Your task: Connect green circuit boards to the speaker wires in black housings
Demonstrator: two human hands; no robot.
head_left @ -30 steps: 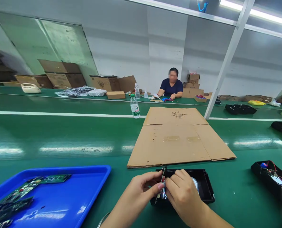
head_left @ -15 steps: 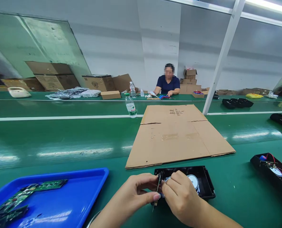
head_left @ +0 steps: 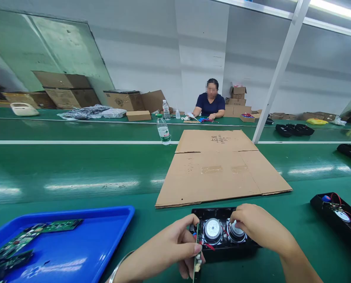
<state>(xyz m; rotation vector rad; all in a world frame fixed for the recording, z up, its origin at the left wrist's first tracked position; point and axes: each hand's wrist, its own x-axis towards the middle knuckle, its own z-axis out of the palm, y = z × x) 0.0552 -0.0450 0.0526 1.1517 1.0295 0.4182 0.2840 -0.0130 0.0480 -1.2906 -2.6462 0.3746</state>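
My left hand [head_left: 184, 247] pinches a narrow green circuit board [head_left: 198, 251] on edge at the left end of a black speaker housing [head_left: 222, 253]. Pale connectors show along the board's lower part. Two round speakers with silver backs lie in the housing: the left speaker [head_left: 213, 231] is in full view, and the right speaker [head_left: 236, 232] is partly covered. Red wires [head_left: 208, 247] run beside the left speaker. My right hand [head_left: 256, 226] is closed over the right speaker, fingertips bent down at it; what they grip is hidden.
A blue tray [head_left: 116, 220] with several circuit boards stands at left. Flattened cardboard [head_left: 222, 181] lies beyond the housing. Another black housing [head_left: 337, 220] with wires sits at right. A water bottle [head_left: 163, 131] stands farther back, and a person [head_left: 210, 104] sits across the tables.
My right hand has moved right, from beside the board to the right speaker, uncovering the left speaker and red wires. My left hand still holds the board, now lower and turned.
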